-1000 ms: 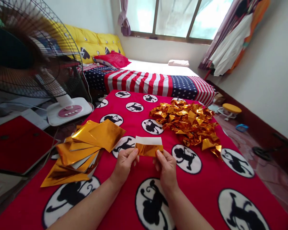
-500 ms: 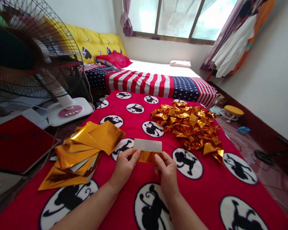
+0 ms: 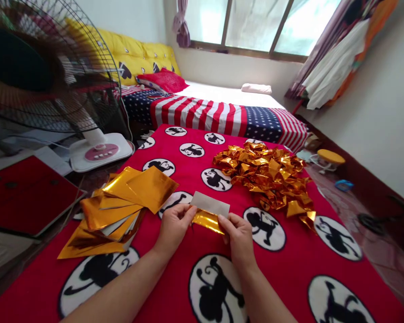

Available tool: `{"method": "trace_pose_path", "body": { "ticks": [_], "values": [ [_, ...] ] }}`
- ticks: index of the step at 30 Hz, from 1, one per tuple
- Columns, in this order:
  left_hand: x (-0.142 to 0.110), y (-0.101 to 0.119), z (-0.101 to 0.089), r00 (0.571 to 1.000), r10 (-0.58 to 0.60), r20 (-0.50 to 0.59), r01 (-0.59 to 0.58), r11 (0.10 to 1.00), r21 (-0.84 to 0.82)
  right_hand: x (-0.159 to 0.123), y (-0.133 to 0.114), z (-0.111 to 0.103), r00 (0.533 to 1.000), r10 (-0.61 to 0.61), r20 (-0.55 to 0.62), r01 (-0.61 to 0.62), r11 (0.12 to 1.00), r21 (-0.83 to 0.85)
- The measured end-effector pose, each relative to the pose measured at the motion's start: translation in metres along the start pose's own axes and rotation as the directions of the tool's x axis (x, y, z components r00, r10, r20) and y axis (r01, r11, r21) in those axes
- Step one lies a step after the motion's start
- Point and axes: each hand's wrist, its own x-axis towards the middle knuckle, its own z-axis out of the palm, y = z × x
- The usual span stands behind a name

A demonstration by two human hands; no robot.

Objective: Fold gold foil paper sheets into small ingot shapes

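Between my two hands is a sheet of gold foil paper [image 3: 207, 220], partly folded, its gold side toward me and its pale grey back showing along the far edge. My left hand [image 3: 175, 224] pinches the left end between thumb and fingers. At the right end my right hand [image 3: 237, 231] grips it the same way, thumb on top. Left of my hands lies a loose stack of flat gold foil sheets [image 3: 112, 206]. Beyond my right hand is a heap of folded gold foil pieces [image 3: 265, 172].
A red cloth with monkey prints [image 3: 168, 287] covers the surface under my hands. A fan [image 3: 99, 150] with blurred blades stands at the left, near a dark red board [image 3: 30, 193]. Behind is a bed with a striped, starred cover [image 3: 202, 114]. A yellow stool [image 3: 330, 156] stands right.
The foil paper has tilted, its right end now lower and nearer me. Both hands keep their pinch on it. The whole view has shifted slightly.
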Motion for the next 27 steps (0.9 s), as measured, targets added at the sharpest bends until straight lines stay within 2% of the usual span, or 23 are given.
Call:
{"method": "trace_pose_path", "body": {
  "ticks": [3,6,10,15,21,27],
  "values": [
    [0.003,0.001,0.003,0.998,-0.025,-0.049,0.019,0.994,-0.112,0.003,-0.002,0.001,0.996,0.083,0.025,-0.084,0.995,0.051],
    [0.004,0.006,0.003,0.998,-0.048,-0.05,0.039,0.984,-0.172,0.006,-0.004,0.001,0.99,0.139,0.029,-0.142,0.976,0.164],
    [0.001,0.009,0.0,0.997,-0.058,0.046,0.067,0.976,-0.208,0.009,-0.006,0.0,0.987,0.157,0.016,-0.156,0.954,0.257],
    [-0.002,0.008,0.001,0.985,0.036,0.171,0.004,0.974,-0.228,0.011,-0.009,-0.003,0.975,0.222,0.01,-0.213,0.918,0.334],
    [-0.001,0.008,0.004,0.987,0.012,0.158,0.023,0.975,-0.222,0.012,-0.012,-0.003,0.965,0.26,0.015,-0.248,0.897,0.366],
    [0.0,0.005,0.004,0.99,0.009,0.138,0.023,0.974,-0.227,0.011,-0.008,-0.001,0.973,0.228,-0.014,-0.21,0.915,0.344]
  ]
}}
